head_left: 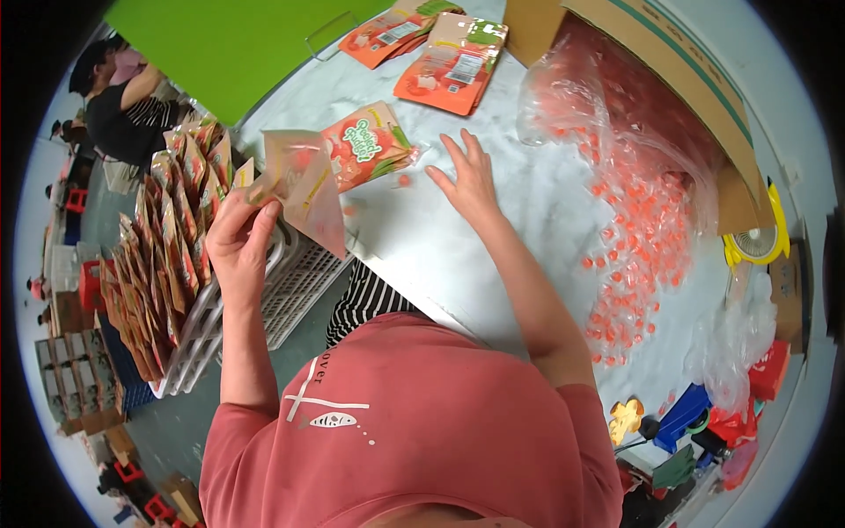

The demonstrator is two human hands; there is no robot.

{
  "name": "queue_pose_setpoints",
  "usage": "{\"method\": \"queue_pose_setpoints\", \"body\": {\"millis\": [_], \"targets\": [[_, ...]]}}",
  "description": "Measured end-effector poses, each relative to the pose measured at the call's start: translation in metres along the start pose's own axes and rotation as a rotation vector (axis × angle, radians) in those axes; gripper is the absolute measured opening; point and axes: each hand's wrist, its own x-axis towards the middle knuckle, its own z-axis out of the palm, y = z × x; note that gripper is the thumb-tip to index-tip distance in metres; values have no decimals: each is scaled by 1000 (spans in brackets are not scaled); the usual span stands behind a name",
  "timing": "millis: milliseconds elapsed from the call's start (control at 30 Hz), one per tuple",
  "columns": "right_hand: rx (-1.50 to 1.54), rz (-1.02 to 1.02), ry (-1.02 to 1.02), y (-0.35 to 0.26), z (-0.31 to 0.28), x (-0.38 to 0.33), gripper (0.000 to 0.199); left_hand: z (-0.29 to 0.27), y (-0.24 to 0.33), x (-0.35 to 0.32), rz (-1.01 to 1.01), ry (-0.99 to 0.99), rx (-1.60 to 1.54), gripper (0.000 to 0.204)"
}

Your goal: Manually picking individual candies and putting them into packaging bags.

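My left hand [238, 231] pinches the edge of a pale pink, partly see-through pouch [310, 198], held up at the table's near left edge. Behind it, an orange-red printed pouch [363, 145] with green leaves on it lies on the table. My right hand [471, 182] is over the tabletop, fingers spread, with nothing visible in it. Between that hand and the printed pouch is a small orange-red wrapped piece [404, 179]. Whether it rests on the table or is in the air, I cannot tell.
Wrapped orange-red pieces [629, 255] spill from a clear bag [607, 97] in a cardboard box [695, 75]. Stacked pouches [453, 66] lie at the back. Upright filled pouches [167, 238] crowd a white crate [189, 348] at left. A yellow fan [757, 238] stands far right.
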Motion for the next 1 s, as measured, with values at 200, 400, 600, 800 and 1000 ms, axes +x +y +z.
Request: {"method": "queue_pose_setpoints", "body": {"millis": [200, 400, 600, 800, 1000], "targets": [[-185, 13, -197, -42, 47, 5, 88, -27, -10, -33, -36, 59, 122, 15], [-268, -39, -43, -29, 60, -12, 55, -36, -17, -43, -54, 2, 189, 14], [8, -136, -31, -49, 39, -46, 34, -43, -28, -46, -68, 34, 182, 16], [-236, -237, -9, -76, 42, -40, 41, -49, -32, -52, -85, 19, 211, 18], [-343, -232, -36, -69, 56, -15, 47, -45, -34, -54, -48, 33, 183, 20]]}}
